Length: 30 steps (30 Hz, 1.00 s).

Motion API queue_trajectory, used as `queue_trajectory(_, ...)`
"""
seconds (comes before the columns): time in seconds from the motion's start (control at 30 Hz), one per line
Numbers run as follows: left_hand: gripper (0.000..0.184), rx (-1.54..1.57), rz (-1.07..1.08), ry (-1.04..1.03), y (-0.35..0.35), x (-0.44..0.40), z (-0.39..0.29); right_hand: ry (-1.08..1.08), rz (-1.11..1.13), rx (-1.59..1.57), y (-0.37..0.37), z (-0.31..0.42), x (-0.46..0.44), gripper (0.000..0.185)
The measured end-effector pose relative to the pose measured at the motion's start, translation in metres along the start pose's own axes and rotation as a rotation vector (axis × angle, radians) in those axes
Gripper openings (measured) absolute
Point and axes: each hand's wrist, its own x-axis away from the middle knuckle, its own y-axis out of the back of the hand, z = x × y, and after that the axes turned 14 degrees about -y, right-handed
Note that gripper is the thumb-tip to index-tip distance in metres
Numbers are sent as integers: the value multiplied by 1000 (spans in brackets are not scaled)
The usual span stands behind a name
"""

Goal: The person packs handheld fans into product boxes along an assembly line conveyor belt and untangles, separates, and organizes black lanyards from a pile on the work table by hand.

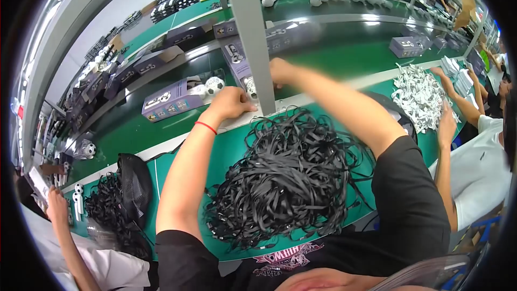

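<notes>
Beside the grey post (253,32), one purple printed box (235,54) lies with its long axis running away from the wearer, slanting left; a football-patterned piece (250,87) shows at its near end. Left hand (231,103): fingers curled at that end, hold undetermined. Right hand (280,73): fingers partly hidden by the post; opening and hold cannot be told. Leftward, one second box (168,99), lying crosswise, has one football-patterned ball (214,85) protruding rightward. One heap of black straps (285,183) lies nearer.
</notes>
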Motion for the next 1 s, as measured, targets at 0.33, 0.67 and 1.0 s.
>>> queue_trajectory(0.33,24,-382,-333,-348,-39,-51,17,253,-214,555,59,-10,-75,37)
queue_trajectory(0.67,29,140,-208,59,17,71,-20,49,-162,562,114,-31,-18,27)
queue_trajectory(1.0,29,1906,-871,268,12,183,-84,393,-731,333,84,48,100,20)
